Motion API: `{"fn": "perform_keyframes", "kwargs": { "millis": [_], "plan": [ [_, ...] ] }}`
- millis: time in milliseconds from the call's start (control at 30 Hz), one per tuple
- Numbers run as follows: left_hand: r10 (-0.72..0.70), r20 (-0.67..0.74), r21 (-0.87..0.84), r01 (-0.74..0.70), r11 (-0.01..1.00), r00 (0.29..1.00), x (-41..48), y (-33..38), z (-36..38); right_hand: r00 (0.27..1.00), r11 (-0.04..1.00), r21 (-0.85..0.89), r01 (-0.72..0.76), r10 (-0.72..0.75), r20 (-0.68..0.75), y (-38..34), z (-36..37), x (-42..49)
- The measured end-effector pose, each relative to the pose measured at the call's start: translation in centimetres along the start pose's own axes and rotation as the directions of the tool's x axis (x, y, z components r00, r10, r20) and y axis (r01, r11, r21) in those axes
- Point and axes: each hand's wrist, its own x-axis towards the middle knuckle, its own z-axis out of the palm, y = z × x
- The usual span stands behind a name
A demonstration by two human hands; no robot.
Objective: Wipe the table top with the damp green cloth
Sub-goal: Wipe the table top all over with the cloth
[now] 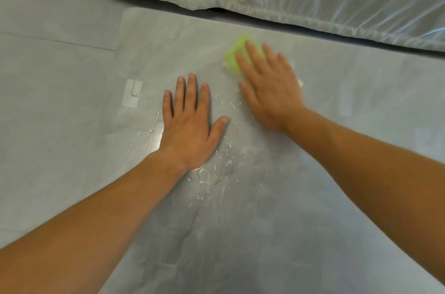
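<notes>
While wiping mid-stroke — right hand (267, 86) flat on folded green cloth (237, 57) | left hand (190, 122) spread, bracing on grey stone-look table top (265, 221) | next — sweep toward droplets.

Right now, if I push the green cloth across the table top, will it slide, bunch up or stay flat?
The green cloth looks soft and folded, so it would probably bunch unless the right hand presses flat on it, as it does. Water droplets on the table top suggest it will likely glide easily. Lifted, it would probably droop.
</notes>
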Motion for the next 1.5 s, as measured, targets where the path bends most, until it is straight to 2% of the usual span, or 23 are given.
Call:
{"fn": "perform_keyframes", "kwargs": {
  "millis": [67,133,233,300,333,367,433,500,567,600,667,733,767,833,933,1000,1100,1200,1233,1300,1400,1433,1500],
  "plan": [
    [0.018,-0.017,-0.018,-0.018,1.000,1.000,-0.4,-0.4,-0.2,0.969,0.971,-0.034,0.237,-0.234,0.075,0.7,0.3,-3.8],
    [0.028,-0.035,0.017,-0.028,0.999,0.999,-1.2,-0.9,-0.2,0.952,0.954,-0.048,0.297,-0.291,0.093,3.0,-0.1,-4.6],
    [0.021,-0.026,0.037,-0.020,0.999,0.999,-2.8,-1.1,0.0,0.999,0.999,-0.034,-0.037,0.038,0.013,5.7,-0.5,-2.1],
    [0.007,-0.037,0.013,-0.006,1.000,0.999,-3.8,-1.0,-0.1,0.964,0.963,0.051,-0.263,0.265,-0.029,4.4,-0.5,-1.1],
    [-0.001,-0.041,-0.001,0.001,1.000,0.999,-4.3,-0.9,-0.1,0.954,0.954,0.058,-0.295,0.298,-0.045,2.9,-0.2,-1.6],
    [-0.011,-0.044,-0.011,0.010,1.000,0.999,-4.9,-0.8,-0.1,0.964,0.965,0.053,-0.258,0.260,-0.053,1.2,0.3,-2.8],
    [-0.036,-0.041,-0.017,0.035,0.999,0.998,-6.2,-0.7,0.1,1.000,0.999,0.034,-0.020,0.020,-0.006,-1.7,1.3,-7.2],
    [-0.058,-0.028,-0.004,0.058,0.998,0.998,-7.4,-0.6,0.5,0.970,0.972,0.021,0.232,-0.233,0.074,-1.8,1.5,-11.9],
    [-0.071,-0.026,0.013,0.071,0.997,0.997,-8.2,-0.6,0.8,0.944,0.949,-0.004,0.316,-0.314,0.096,1.0,1.3,-12.6],
    [-0.074,-0.030,0.015,0.075,0.997,0.997,-8.5,-0.5,0.9,0.965,0.967,-0.024,0.254,-0.252,0.073,2.5,1.2,-12.1],
    [-0.086,-0.040,0.010,0.086,0.996,0.995,-9.1,-0.3,1.0,1.000,1.000,0.002,-0.018,0.018,0.008,4.4,0.8,-10.5],
    [-0.095,-0.046,0.006,0.095,0.995,0.994,-9.6,-0.2,1.0,0.963,0.962,0.075,-0.264,0.267,-0.032,2.9,0.9,-10.0],
    [-0.093,-0.040,0.009,0.094,0.996,0.995,-10.0,-0.2,1.0,0.947,0.945,0.092,-0.313,0.318,-0.049,1.0,1.3,-10.6],
    [-0.083,-0.023,0.028,0.084,0.996,0.996,-10.6,-0.5,1.0,0.978,0.975,0.094,-0.203,0.207,-0.028,-3.2,2.4,-13.5],
    [-0.050,0.018,0.099,0.048,0.994,0.999,-11.2,-1.3,1.2,0.989,0.989,0.050,0.139,-0.141,0.050,-5.6,3.6,-17.9],
    [-0.037,0.020,0.109,0.035,0.993,0.999,-11.3,-1.7,1.4,0.977,0.979,0.030,0.203,-0.204,0.054,-4.0,3.5,-17.6],
    [-0.019,0.008,0.099,0.018,0.995,1.000,-11.2,-2.0,2.0,0.999,0.999,0.036,-0.037,0.038,-0.032,-2.4,3.1,-15.2],
    [0.004,-0.003,0.085,-0.004,0.996,1.000,-11.2,-2.6,2.4,0.938,0.934,0.149,-0.326,0.339,-0.073,-6.5,3.4,-15.3],
    [0.019,-0.009,0.067,-0.018,0.998,1.000,-11.3,-2.8,2.3,0.946,0.941,0.142,-0.308,0.318,-0.058,-8.5,3.8,-16.5],
    [0.052,-0.024,0.032,-0.051,0.998,0.998,-11.5,-3.4,1.8,0.995,0.991,0.089,-0.096,0.097,-0.005,-11.4,4.6,-19.8],
    [0.138,-0.036,-0.020,-0.138,0.990,0.990,-12.3,-4.7,1.0,0.986,0.988,0.026,0.149,-0.151,0.073,-10.1,4.9,-22.3],
    [0.164,-0.039,-0.028,-0.165,0.986,0.986,-12.6,-5.2,0.8,0.991,0.993,0.005,0.115,-0.115,0.073,-9.2,4.8,-22.0],
    [0.190,-0.038,-0.005,-0.191,0.982,0.981,-13.4,-6.2,0.6,0.991,0.991,0.015,-0.133,0.133,0.025,-7.9,4.2,-20.3]
  ]
}}
